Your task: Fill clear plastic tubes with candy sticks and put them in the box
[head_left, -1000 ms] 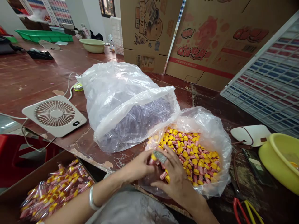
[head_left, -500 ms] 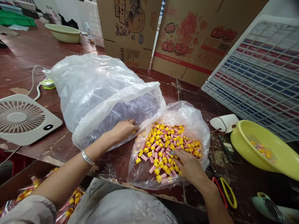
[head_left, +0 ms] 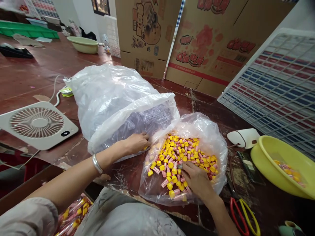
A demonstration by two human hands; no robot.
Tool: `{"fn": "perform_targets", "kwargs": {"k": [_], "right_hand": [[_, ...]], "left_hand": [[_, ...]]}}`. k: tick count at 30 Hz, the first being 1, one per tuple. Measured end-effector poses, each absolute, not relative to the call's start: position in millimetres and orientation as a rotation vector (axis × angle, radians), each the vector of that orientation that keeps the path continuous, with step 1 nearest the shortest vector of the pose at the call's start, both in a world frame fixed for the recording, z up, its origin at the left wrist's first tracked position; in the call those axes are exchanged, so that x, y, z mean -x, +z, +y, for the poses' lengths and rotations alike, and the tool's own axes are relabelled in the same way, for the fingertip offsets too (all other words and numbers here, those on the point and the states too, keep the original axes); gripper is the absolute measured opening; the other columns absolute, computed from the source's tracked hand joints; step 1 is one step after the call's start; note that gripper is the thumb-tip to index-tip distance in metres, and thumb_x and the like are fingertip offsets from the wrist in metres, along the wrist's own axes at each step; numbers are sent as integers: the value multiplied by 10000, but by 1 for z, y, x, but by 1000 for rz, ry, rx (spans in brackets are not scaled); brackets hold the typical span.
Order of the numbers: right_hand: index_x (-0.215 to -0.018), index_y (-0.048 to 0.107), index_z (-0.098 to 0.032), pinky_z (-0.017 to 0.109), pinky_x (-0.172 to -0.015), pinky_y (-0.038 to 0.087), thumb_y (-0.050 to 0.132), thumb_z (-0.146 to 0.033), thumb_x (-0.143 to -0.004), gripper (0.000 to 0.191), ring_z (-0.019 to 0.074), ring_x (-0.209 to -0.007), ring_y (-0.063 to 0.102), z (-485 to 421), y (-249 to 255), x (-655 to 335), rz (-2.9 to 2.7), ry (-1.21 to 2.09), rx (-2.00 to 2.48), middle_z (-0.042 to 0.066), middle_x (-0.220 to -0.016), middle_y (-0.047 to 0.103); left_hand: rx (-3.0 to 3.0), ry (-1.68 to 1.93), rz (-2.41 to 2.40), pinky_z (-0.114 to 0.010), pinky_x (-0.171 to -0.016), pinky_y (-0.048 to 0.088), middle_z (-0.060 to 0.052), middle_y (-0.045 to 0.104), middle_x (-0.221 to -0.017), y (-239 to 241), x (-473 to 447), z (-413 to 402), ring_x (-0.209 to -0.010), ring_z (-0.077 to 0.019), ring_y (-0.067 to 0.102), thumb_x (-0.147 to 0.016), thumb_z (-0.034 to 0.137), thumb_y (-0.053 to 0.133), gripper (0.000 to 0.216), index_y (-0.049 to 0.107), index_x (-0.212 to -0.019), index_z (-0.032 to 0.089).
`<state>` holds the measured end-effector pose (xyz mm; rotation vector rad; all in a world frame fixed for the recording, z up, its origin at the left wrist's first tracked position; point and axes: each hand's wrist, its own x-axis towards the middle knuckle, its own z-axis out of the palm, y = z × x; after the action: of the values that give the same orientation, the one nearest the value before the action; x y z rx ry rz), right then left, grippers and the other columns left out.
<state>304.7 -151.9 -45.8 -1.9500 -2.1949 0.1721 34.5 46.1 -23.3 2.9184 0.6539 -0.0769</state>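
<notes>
My left hand has its fingers curled at the lower lip of a large white woven bag, whose mouth shows many clear plastic tubes. A bit of yellow shows under those fingertips; what it belongs to is unclear. Many small pink-and-white patterned tubes with yellow caps lie in an open clear plastic bag to the right. Among them, my right hand bends its fingers down into the pile, with something grey at one fingertip. Whatever it pinches is hidden.
A white fan lies at left. To the right are a yellow basin, a phone, a white device and red-and-yellow-handled scissors. Cardboard boxes and a white grid rack stand behind. Filled tubes sit below the table edge.
The view has shifted, so most things appear farther right and lower. My left hand stays by the white bag's lip; my right hand has moved slightly leftward over the pile.
</notes>
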Motion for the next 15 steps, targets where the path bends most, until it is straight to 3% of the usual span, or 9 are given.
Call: {"fn": "perform_targets", "kwargs": {"k": [3,7,12,15], "right_hand": [[-860,647,-223,309,-739,555,522,-268,-954,163,203,-831,705,-155,-44,-308,-1965,198,1864,61,-916,729],[-891,644,-225,290,-639,586,545,-412,-952,220,189,-697,704,-157,-32,-301,-1610,412,1767,26,-758,718],[-872,645,-224,280,-681,591,622,-408,-909,189,184,-749,700,-151,-9,-267,-1499,507,1589,45,-811,718],[-775,614,-227,256,-643,560,643,-374,-890,189,166,-709,668,-148,2,-247,-1585,611,1577,32,-778,692]], "left_hand": [[-2915,-17,651,-299,-802,456,-97,676,-1001,-20,-28,43,-1012,-245,586,-898,158,575,151,710,-951,199],[-2598,348,656,-310,-882,462,-85,685,-1075,-4,-17,19,-1000,-209,615,-986,253,506,212,625,-1147,183],[-2202,525,517,-300,-860,487,-75,690,-1103,2,-18,-36,-979,-198,645,-968,389,572,266,632,-1151,205],[-2119,603,537,-317,-887,496,-85,702,-1107,-3,-22,-60,-1012,-209,649,-950,363,609,276,647,-1169,199]]}}
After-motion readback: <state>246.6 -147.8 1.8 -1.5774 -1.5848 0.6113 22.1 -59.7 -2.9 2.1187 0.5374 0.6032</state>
